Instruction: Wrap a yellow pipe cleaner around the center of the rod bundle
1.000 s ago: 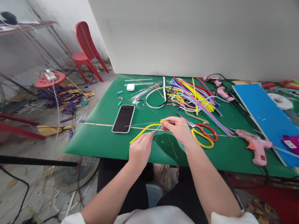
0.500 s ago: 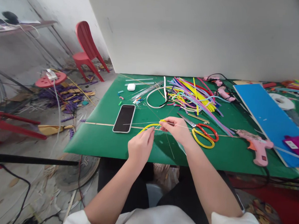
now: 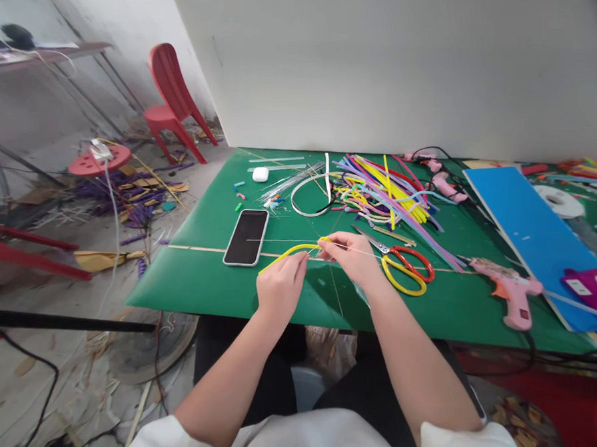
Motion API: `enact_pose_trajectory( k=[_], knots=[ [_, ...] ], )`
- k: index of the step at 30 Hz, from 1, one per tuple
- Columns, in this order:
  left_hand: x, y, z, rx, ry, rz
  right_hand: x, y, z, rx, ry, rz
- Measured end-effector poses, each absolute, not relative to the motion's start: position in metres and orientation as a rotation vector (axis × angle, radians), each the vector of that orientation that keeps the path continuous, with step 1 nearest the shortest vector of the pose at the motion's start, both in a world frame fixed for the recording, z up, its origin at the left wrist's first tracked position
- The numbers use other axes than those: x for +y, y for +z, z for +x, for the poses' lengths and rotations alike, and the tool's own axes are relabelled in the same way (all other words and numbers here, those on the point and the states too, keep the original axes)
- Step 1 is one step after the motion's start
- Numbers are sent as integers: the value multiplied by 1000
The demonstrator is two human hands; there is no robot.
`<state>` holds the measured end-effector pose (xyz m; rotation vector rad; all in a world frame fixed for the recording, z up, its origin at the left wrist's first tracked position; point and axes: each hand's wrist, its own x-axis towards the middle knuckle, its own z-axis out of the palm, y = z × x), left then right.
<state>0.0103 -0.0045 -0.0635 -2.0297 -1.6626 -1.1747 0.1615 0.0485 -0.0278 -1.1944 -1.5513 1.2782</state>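
Note:
A bent yellow strip (image 3: 290,251) and several thin clear rods (image 3: 277,240) meet between my two hands, above the green table. My left hand (image 3: 279,282) is closed, its fingertips pinching near the yellow strip; the exact grip is partly hidden by the fingers. Close beside it, my right hand (image 3: 344,252) pinches the strip's other end, where the rods cross. To the left lies a phone (image 3: 246,238) with a dark screen. Scissors (image 3: 406,266) with red and yellow handles rest just right of my right hand.
Behind the hands lie a white band (image 3: 304,212), a heap of coloured strips (image 3: 390,188) and a white case (image 3: 260,174). A pink glue gun (image 3: 512,288) and a blue board (image 3: 533,229) are on the right. The table's (image 3: 174,297) front edge is near my lap.
The yellow strip's free end now reaches further out to the left, past my left hand. Both hands stay close together, and the view has shifted slightly.

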Motion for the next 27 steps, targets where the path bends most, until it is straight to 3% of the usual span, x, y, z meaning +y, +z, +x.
enact_pose_trajectory(
  k=[19,27],
  knots=[
    [-32,-74,-24,-1505,-1053,-2235,54,-31,172,-1472,1356,-1173],
    [-45,-51,4,-1483,-1348,-2066,58,-35,168,-1354,1332,-1150]
  ],
)
